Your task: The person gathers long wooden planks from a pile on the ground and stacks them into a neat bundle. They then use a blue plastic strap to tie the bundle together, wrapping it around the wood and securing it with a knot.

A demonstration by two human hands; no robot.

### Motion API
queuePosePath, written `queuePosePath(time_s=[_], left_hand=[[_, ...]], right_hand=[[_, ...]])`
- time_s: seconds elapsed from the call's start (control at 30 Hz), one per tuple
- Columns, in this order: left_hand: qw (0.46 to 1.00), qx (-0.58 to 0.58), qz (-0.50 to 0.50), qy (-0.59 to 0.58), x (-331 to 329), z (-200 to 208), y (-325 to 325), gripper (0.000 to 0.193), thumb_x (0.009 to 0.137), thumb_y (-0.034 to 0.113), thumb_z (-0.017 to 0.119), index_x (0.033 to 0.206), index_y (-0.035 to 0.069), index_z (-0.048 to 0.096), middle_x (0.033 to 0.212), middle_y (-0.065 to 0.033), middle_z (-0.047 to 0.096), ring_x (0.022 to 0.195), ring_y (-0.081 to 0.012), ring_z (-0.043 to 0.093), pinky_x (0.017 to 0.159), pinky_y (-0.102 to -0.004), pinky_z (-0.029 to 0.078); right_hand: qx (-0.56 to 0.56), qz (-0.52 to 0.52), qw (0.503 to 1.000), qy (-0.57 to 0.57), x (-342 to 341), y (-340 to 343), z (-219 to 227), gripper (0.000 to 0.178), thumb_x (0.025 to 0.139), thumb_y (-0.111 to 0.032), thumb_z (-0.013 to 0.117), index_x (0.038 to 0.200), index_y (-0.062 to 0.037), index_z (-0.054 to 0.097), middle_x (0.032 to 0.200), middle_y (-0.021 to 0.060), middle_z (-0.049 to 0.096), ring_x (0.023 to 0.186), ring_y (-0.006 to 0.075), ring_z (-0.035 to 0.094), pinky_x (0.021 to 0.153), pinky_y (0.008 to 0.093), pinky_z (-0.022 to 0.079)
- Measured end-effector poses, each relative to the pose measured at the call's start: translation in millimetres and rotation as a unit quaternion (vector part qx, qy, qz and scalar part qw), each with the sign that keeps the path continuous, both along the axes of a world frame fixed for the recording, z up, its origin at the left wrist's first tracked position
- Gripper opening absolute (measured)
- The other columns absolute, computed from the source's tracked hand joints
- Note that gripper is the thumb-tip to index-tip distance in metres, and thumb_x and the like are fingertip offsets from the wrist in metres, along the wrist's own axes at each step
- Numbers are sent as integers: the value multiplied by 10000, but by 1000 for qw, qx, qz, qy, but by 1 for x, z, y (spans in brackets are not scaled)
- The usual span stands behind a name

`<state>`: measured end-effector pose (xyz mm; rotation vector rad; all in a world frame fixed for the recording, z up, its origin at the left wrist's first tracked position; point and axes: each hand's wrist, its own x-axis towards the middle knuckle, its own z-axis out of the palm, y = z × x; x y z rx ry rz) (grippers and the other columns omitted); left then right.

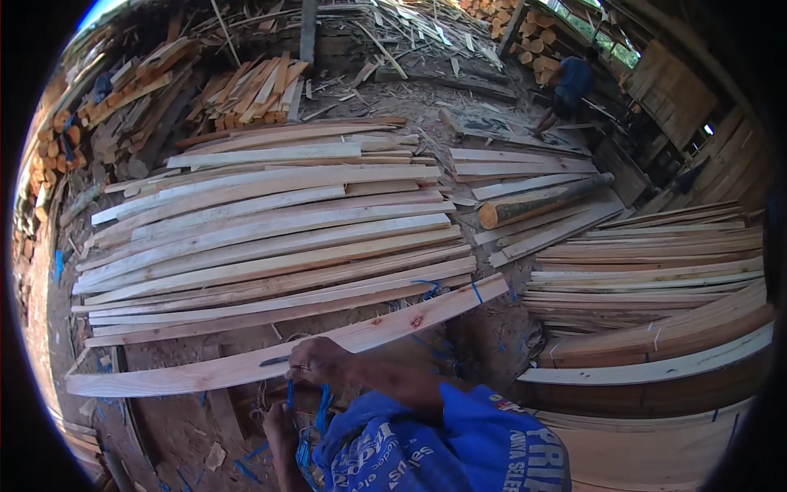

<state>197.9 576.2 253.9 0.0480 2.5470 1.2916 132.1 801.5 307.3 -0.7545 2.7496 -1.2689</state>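
My right hand (320, 359) is closed over a long pale plank (197, 375), with what looks like a dark knife blade (274, 361) sticking out to the left. Just below it, my left hand (279, 420) is closed near a blue strap (290, 394), which runs up toward the right hand. More blue strap (325, 403) hangs in loose strands beside the left wrist. At its right end the plank carries a blue band (476, 293). My left fingers are partly hidden, and so is the knife's handle.
Beyond the plank, several long boards (270, 221) lie side by side. A round log (525, 207) rests on boards farther right. Stacked planks (648, 279) stand at my right. Scraps of blue strap (246, 470) litter the ground. A person in blue (574, 78) is at the far right.
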Motion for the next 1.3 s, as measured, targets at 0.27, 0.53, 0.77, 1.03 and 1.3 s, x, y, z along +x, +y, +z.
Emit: queuePosePath(time_s=[0.27,0.53,0.77,1.03,1.3], left_hand=[[821,480,215,-224,-15,51,48,215,899,216,547,895,16,625,671,-46,611,464,-65,496,354,-177,325],[822,485,245,-173,-21,20,48,152,844,184,634,799,51,577,613,-22,578,413,-66,473,337,-185,331],[843,457,168,-228,-18,9,29,164,897,208,563,808,70,561,590,24,520,441,-30,426,360,-178,316],[967,246,65,27,-9,12,30,211,905,243,558,797,63,576,591,58,493,466,4,362,403,-177,256],[828,482,200,-205,-12,30,36,167,893,225,571,815,78,559,554,52,473,405,-19,367,353,-173,269]], right_hand=[[-120,-131,982,-70,44,-33,7,328,766,-228,663,1009,-23,578,856,143,592,907,289,578,831,372,448],[-136,-91,959,-231,44,-22,0,286,791,-248,654,968,-25,627,865,138,634,839,300,613,765,368,469],[-151,-78,985,19,50,-42,-29,169,836,-106,562,974,-36,493,780,144,570,806,334,602,681,423,473],[-144,-122,977,-97,52,-46,-23,94,850,-82,529,922,-51,478,701,160,583,639,400,593,531,465,455],[-185,-52,979,-71,45,-43,-29,159,836,-124,575,952,-16,580,909,167,597,880,325,595,763,390,477]])
